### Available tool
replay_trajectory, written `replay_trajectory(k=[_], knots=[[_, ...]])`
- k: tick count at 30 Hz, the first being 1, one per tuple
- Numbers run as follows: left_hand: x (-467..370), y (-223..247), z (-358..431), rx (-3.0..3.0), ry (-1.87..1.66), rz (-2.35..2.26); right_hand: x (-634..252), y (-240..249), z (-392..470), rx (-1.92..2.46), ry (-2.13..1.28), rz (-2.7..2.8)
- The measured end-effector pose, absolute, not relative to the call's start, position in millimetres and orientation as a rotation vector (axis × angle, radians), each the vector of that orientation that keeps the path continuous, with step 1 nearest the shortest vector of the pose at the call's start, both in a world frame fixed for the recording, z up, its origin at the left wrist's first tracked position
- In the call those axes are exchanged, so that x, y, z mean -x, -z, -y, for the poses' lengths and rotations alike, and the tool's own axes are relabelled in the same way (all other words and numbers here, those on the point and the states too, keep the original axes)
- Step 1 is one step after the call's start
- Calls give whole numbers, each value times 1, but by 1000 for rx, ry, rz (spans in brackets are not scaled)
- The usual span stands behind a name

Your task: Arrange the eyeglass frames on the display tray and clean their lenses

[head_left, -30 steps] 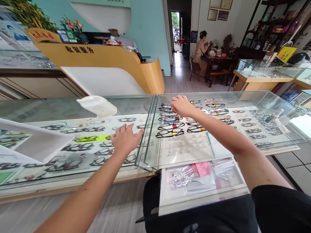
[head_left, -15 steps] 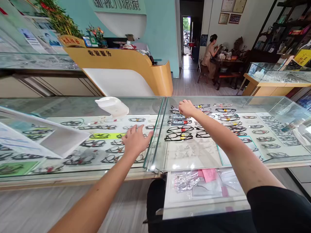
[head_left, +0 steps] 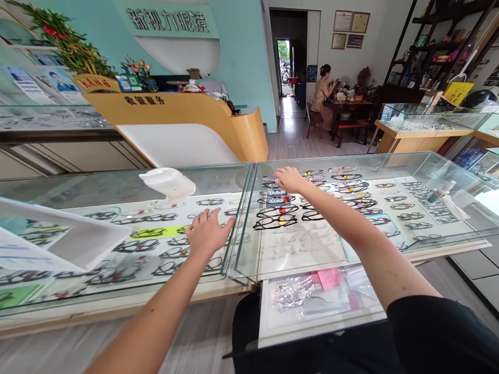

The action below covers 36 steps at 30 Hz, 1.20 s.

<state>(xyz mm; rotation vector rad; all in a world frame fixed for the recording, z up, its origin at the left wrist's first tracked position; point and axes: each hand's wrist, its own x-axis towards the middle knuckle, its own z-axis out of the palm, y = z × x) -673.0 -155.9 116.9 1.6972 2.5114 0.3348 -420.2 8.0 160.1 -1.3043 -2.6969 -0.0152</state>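
My left hand (head_left: 209, 232) is spread open, palm down, over the left glass display case (head_left: 218, 179), near the joint between the cases. I see nothing in it. Farther forward, my right hand (head_left: 289, 179) is over the back left rows of the right case (head_left: 405, 161). Its fingers look loosely bent and apart, their tips partly hidden beside dark-framed eyeglasses (head_left: 268, 178). Nearer to me are black eyeglasses (head_left: 275, 223) with a yellow tag and another pair (head_left: 277, 211) with a red tag. More eyeglasses lie under my right forearm.
A white scoop-shaped holder (head_left: 167, 182) and a white open box (head_left: 89, 244) stand on the left case. Below the right case, an open drawer (head_left: 268, 332) holds plastic bags and pink paper. A spray bottle (head_left: 441, 191) is at the right. A person (head_left: 323, 98) sits at a far table.
The view has shifted, so the room appears farther left. My right hand stays over the back rows, its fingers looking less tightly curled. My left hand remains spread over the left case.
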Motion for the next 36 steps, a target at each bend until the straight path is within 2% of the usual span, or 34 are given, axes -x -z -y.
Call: replay_trajectory(k=[6,12,19,23,27,36], knots=[[673,-125,158,-1712,-316,-2459,367,-160,53,1152,-10,2547],[671,-134,159,-1698,-267,-2479,246,-142,136,1048,59,2335],[669,-139,159,-1666,-121,-2505,86,-133,175,1503,345,1509],[664,-144,162,-1642,-68,-2515,19,-129,164,1793,176,875],[659,-147,165,-1655,-53,-2503,-7,-128,147,1906,110,777],[662,-146,164,-1681,-107,-2494,-8,-122,125,2110,29,849]])
